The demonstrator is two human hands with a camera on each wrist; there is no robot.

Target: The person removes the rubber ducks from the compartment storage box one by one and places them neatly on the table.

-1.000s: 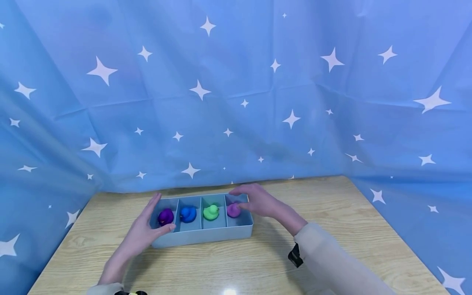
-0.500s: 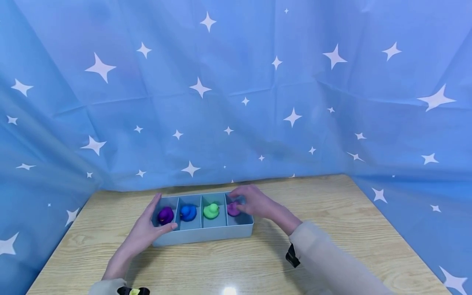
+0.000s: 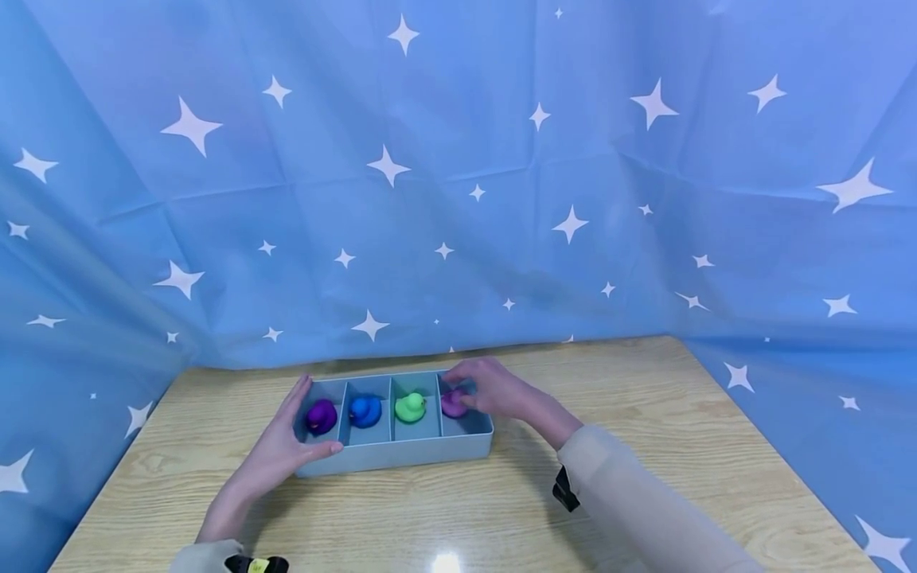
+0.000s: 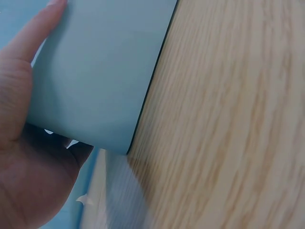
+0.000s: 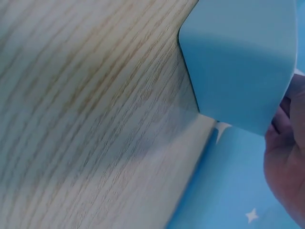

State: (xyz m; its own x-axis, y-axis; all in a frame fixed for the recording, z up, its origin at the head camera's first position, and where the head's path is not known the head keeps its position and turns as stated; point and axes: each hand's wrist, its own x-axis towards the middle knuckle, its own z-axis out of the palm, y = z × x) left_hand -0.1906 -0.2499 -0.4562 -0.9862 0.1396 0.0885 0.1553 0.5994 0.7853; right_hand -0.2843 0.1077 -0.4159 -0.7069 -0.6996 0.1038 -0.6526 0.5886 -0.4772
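Observation:
A light blue box [image 3: 397, 457] with a row of compartments sits on the table, each compartment holding one toy duck. From the left come a dark purple duck [image 3: 321, 415], a blue duck [image 3: 366, 411], a green duck [image 3: 411, 407] and a pinkish-purple duck [image 3: 453, 402]. My left hand [image 3: 279, 446] grips the box's left end, thumb along the front wall; its other fingers are mostly hidden behind the box in the left wrist view. Reaching into the rightmost compartment, my right hand [image 3: 494, 390] pinches the pinkish-purple duck, whose right side it partly covers.
The wooden table [image 3: 645, 414] extends in front of the box and to both sides. A blue cloth with white stars [image 3: 458, 199] hangs close behind the box and down both sides of the table.
My right thumb has shifted slightly inward on the pinkish-purple duck. The left hand stays on the box's end. The whole scene sits a little higher in the head view.

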